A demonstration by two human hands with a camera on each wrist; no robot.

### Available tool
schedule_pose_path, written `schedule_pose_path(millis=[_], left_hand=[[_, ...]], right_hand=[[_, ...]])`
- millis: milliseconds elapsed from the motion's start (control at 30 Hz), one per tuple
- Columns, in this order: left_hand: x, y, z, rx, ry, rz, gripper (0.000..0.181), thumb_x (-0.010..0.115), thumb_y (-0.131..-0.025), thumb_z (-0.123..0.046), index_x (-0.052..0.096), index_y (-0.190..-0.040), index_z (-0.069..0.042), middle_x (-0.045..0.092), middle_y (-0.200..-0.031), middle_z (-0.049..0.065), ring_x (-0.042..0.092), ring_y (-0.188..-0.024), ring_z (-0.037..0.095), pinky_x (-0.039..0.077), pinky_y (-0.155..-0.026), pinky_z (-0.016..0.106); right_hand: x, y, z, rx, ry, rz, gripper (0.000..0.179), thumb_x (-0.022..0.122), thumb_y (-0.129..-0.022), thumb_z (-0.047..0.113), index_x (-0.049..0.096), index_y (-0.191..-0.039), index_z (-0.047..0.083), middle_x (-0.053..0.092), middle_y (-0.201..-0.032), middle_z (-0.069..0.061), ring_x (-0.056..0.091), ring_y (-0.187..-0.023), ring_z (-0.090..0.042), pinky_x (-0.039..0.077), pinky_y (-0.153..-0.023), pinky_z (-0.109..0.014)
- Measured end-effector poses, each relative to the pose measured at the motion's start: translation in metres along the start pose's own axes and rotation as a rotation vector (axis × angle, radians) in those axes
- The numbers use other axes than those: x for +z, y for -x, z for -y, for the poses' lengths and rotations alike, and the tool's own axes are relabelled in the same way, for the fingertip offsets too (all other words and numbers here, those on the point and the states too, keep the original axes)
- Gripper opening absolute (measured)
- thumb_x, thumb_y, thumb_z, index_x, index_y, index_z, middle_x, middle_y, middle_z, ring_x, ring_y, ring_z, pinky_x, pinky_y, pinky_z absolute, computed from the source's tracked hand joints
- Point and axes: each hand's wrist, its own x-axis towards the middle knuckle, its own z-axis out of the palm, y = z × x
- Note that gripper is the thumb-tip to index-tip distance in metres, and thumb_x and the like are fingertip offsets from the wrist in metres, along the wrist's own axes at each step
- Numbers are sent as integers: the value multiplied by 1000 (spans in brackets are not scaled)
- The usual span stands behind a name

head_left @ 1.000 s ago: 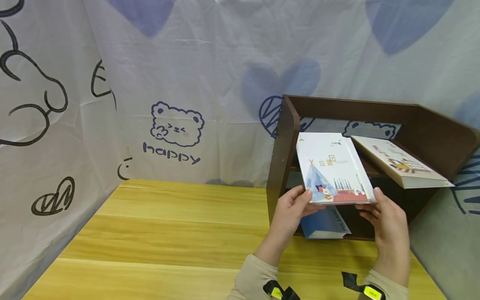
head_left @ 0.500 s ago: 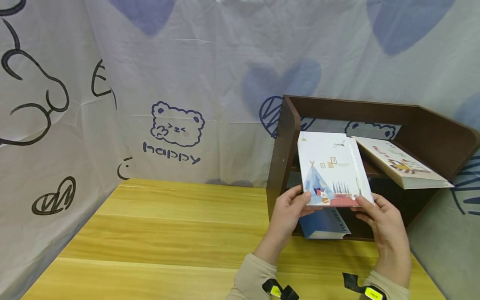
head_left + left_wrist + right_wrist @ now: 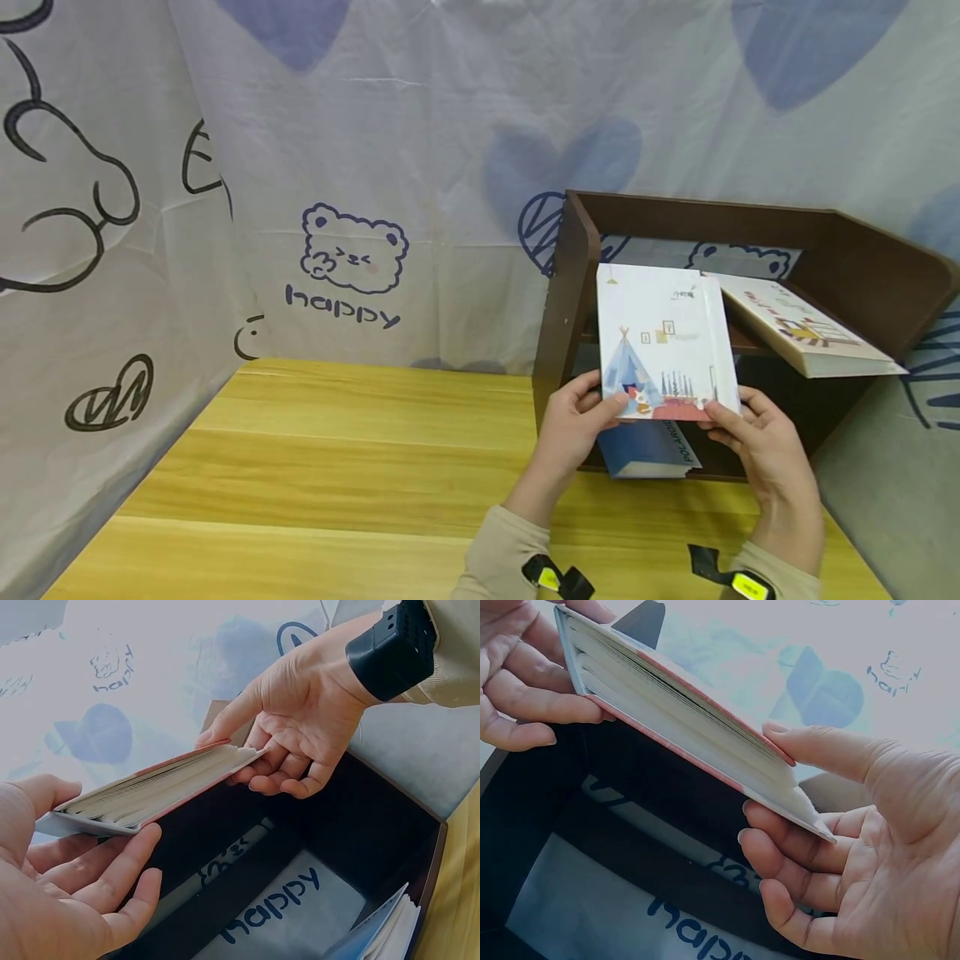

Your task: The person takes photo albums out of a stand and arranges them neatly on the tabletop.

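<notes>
A white photo album (image 3: 652, 342), its cover printed with a blue tent and a red strip, is tilted up in front of the shelf. My left hand (image 3: 566, 425) grips its lower left corner, thumb on the cover and fingers beneath. At the lower right corner my right hand (image 3: 772, 450) pinches it the same way. The left wrist view shows the page edges of the album (image 3: 157, 787) between both hands. From the right wrist, the right hand (image 3: 877, 855) has its thumb above and fingers under the album (image 3: 682, 724).
Behind stands a dark brown two-tier shelf (image 3: 558, 333). A second album (image 3: 795, 317) lies on its upper board, jutting out at the front. On the lower level is a blue album (image 3: 648, 450) lettered POLAROID. The wooden table (image 3: 337, 467) stretches left, with a printed cloth (image 3: 450, 167) behind.
The album has turned slightly and its right edge has shifted left. My right hand has moved left a little, its thumb now on the front cover. The left hand has barely moved.
</notes>
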Motion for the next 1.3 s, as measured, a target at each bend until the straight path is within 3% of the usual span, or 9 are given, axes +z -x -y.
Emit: schedule_pose_path(millis=[367, 700, 833, 1300], left_hand=[[-4, -1, 2, -14, -4, -1, 39, 70, -90, -18, 62, -129, -14, 71, -114, 13, 69, -92, 12, 58, -88, 37], [-5, 2, -5, 22, -19, 26, 38, 69, -90, -17, 63, -128, -15, 70, -114, 15, 68, -93, 10, 58, -85, 29], [-5, 3, -8, 31, -31, 31, 38, 70, -90, -17, 64, -128, -16, 71, -113, 15, 67, -91, 9, 58, -86, 33], [-9, 7, -16, 55, -58, 49, 39, 69, -91, -16, 63, -130, -14, 71, -114, 16, 66, -89, 9, 57, -84, 28]], right_hand=[[-2, 0, -2, -25, -8, 29, 22, 59, -93, -4, 56, -103, 15, 74, -82, 6, 68, -69, -8, 53, -67, -19], [-2, 3, -2, -76, -73, 86, 24, 55, -93, -10, 57, -102, 12, 74, -84, 4, 69, -72, -8, 54, -67, -19], [-1, 5, 0, -97, -88, 104, 24, 54, -92, -11, 57, -102, 11, 74, -85, 2, 70, -73, -9, 55, -67, -19], [2, 8, 6, -114, -24, 126, 24, 56, -92, -10, 56, -102, 12, 74, -84, 5, 66, -69, -7, 54, -68, -17]])
